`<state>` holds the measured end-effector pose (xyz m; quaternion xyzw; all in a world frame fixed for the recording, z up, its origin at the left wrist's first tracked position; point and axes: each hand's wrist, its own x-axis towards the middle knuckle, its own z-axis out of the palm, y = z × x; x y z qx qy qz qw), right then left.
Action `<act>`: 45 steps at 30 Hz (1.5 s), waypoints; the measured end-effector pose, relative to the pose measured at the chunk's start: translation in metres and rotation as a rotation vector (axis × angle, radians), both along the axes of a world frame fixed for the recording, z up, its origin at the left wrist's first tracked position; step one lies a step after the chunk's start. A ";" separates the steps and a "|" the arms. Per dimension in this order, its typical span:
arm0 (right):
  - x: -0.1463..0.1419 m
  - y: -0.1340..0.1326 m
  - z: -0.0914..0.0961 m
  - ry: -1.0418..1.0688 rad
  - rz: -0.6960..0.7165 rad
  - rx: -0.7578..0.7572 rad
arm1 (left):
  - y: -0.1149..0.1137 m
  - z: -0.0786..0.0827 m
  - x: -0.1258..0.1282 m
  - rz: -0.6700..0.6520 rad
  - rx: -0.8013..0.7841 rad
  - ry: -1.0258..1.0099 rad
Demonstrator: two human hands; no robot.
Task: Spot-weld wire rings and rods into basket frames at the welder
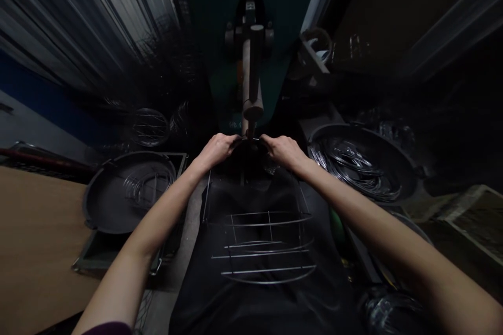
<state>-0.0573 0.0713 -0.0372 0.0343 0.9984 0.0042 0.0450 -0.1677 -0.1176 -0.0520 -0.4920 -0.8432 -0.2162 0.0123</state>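
We see a dark press machine (251,57) rising ahead, round pans at either side, one (126,193) left, one (365,165) right. A wire rack (263,243) lies before us; our left hand (218,149) and right hand (283,151) pinch its far rim beneath the press tip.

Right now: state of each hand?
Left hand: closed, pinching the wire frame at its far end.
Right hand: closed, pinching the same frame under the machine head.
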 end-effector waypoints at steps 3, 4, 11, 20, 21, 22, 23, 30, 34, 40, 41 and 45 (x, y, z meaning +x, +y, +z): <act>0.000 -0.002 0.002 0.013 0.000 0.010 | -0.003 0.002 0.001 -0.018 0.019 -0.009; -0.001 -0.003 0.002 0.013 0.000 0.013 | -0.004 0.002 0.001 -0.018 0.018 -0.008; -0.005 -0.005 0.003 0.027 0.025 -0.032 | -0.007 0.004 0.000 0.017 0.035 -0.023; 0.003 0.011 -0.001 0.024 0.003 -0.207 | -0.011 0.004 0.004 0.069 0.044 -0.144; 0.004 0.013 -0.001 0.035 -0.001 -0.206 | -0.010 0.003 0.006 0.086 0.049 -0.143; 0.005 0.015 -0.002 0.051 -0.008 -0.196 | -0.008 0.003 0.008 0.098 0.051 -0.139; 0.006 0.017 -0.003 0.065 -0.018 -0.184 | -0.006 0.003 0.009 0.102 0.051 -0.135; 0.005 0.020 -0.003 0.072 -0.052 -0.242 | 0.002 -0.001 0.010 0.087 0.069 -0.171; 0.017 0.027 0.003 0.033 -0.055 -0.388 | -0.002 -0.004 0.009 0.104 0.082 -0.163; 0.035 0.039 0.005 -0.098 -0.102 -0.580 | 0.003 -0.008 0.005 0.078 0.113 -0.172; 0.036 0.037 0.003 -0.082 -0.113 -0.604 | 0.004 -0.007 0.005 0.084 0.127 -0.173; 0.051 0.022 -0.004 0.082 -0.147 -0.640 | -0.018 -0.003 0.017 0.080 0.256 -0.306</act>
